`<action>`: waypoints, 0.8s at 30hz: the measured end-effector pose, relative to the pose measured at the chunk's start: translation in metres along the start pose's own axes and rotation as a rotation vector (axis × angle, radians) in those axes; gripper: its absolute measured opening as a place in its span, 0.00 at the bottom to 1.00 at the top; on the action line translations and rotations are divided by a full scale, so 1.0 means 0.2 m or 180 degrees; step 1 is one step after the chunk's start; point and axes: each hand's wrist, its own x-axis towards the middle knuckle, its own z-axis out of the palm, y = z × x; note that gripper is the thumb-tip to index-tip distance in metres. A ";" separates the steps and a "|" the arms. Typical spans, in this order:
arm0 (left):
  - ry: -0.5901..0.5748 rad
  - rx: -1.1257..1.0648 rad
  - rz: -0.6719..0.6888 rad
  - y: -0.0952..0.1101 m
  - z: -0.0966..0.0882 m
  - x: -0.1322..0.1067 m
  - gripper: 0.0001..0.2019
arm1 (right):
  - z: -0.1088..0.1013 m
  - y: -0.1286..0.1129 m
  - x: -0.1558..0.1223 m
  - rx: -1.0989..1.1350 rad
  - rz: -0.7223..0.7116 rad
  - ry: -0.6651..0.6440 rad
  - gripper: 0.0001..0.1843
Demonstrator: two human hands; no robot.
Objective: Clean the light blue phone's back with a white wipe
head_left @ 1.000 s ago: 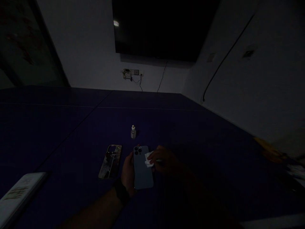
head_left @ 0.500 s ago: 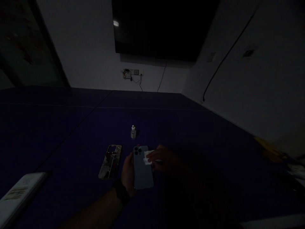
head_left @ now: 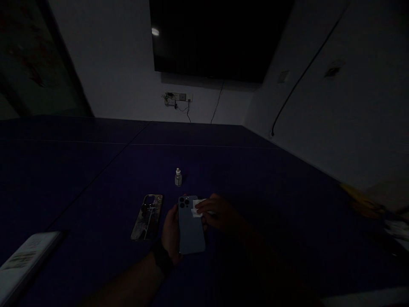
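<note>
My left hand (head_left: 171,232) grips a pale blue smartphone (head_left: 191,230) from below and behind, with the phone's back and its triple camera facing up. My right hand (head_left: 220,214) pinches a folded white wipe (head_left: 197,208) and presses it against the upper part of the phone's back, just beside the camera bump. A dark band (head_left: 162,258) circles my left wrist. To the left of the phone lies a patterned phone case (head_left: 147,217). A small bottle with a white cap (head_left: 178,177) stands on the table just beyond the phone.
The dark blue table (head_left: 96,170) has thin seams and runs back to a white wall. A white flat object (head_left: 28,258) lies at the lower left edge. A yellowish item (head_left: 361,204) and pale papers sit at the far right, in dim light.
My right hand and the white wipe have shifted slightly up and left across the phone's back, closer to the camera bump. The phone stays in my left hand.
</note>
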 end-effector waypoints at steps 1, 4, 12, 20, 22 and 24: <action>0.0034 -0.0016 -0.0010 0.00 0.00 0.00 0.17 | 0.01 0.00 0.00 -0.0018 -0.0004 -0.0034 0.13; 0.0071 -0.0143 0.0073 0.00 -0.01 0.02 0.14 | 0.04 -0.03 0.01 0.0174 -0.0105 -0.0206 0.13; -0.0120 -0.0069 0.0102 -0.01 -0.01 0.01 0.17 | 0.00 0.00 0.00 0.0060 0.0035 -0.0082 0.11; 0.0055 -0.0156 0.0197 -0.01 -0.01 0.02 0.14 | 0.03 -0.04 0.01 0.0405 -0.0049 -0.0361 0.10; -0.0032 -0.0111 0.0197 -0.01 -0.01 0.02 0.14 | -0.01 -0.02 0.00 0.0372 0.0015 -0.0299 0.10; -0.0169 -0.0077 0.0067 -0.01 -0.01 0.01 0.18 | -0.03 0.01 -0.01 0.0161 0.0092 -0.0208 0.11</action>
